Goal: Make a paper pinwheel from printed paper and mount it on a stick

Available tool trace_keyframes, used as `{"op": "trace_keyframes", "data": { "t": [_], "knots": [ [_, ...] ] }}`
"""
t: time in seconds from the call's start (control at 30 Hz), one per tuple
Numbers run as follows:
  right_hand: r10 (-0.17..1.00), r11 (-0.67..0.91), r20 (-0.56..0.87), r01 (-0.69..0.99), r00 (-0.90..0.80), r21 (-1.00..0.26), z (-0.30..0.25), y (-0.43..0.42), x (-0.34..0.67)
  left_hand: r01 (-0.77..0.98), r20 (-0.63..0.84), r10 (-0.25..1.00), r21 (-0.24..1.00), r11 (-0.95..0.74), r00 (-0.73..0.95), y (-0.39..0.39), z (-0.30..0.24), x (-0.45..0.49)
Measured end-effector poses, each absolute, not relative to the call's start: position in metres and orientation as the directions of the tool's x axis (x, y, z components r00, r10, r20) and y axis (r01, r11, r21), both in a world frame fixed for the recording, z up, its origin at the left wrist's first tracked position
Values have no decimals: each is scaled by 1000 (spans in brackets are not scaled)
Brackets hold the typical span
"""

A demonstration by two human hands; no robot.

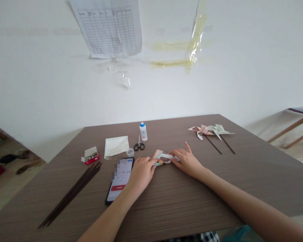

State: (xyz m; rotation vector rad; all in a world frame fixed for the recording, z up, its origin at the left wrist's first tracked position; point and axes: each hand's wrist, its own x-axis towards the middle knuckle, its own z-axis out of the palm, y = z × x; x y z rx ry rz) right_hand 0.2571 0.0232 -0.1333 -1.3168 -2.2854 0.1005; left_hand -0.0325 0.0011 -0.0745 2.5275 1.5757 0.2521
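Paper (163, 158), folded into a narrow multicoloured band, lies on a brown wood-grain table (166, 215) with both hands on it. The left hand (141, 173) curls over the band's left end, fingertips down, though whether it pinches or only presses is hard to make out from this angle. The right hand (187, 163) lies flatter on the other end, fingers slightly spread and thumb lifted clear, pressing the band down rather than gripping it. Toward the far right of the table, two finished paper pinwheels (209, 131) on thin dark sticks lie side by side, so two are done; the band under the hands has no vanes yet and no stick through it. A bundle of thin dark wooden sticks (70, 193) lies at the left, with a black smartphone (119, 179) showing a timer just beside the left hand. Farther back are a white glue bottle with a blue cap (143, 131), black-handled scissors (139, 144), a white paper sheet (116, 147) and a small red-and-white box (91, 155). Fingers hide parts of the band, its print is too small to read, and part of the phone screen is blurred out.
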Motion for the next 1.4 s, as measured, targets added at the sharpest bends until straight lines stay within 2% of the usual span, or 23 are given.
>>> {"op": "trace_keyframes", "data": {
  "t": [0.4, 0.63, 1.03, 1.4],
  "knots": [
    [829, 546, 279, 810, -484, -215, -128, 16, 254, 885, 95, 905, 186, -426, 415, -3, -81, -33],
    [812, 552, 322, 819, -486, -157, -133, 19, 254, 896, 107, 912, 173, -408, 395, -2, -84, -30],
    [805, 548, 381, 816, -455, -183, -136, 27, 255, 932, 79, 945, 155, -327, 318, -6, -85, -22],
    [806, 529, 384, 840, -452, -122, -138, 24, 251, 937, 100, 939, 90, -338, 329, -4, -90, -21]
  ]
}}
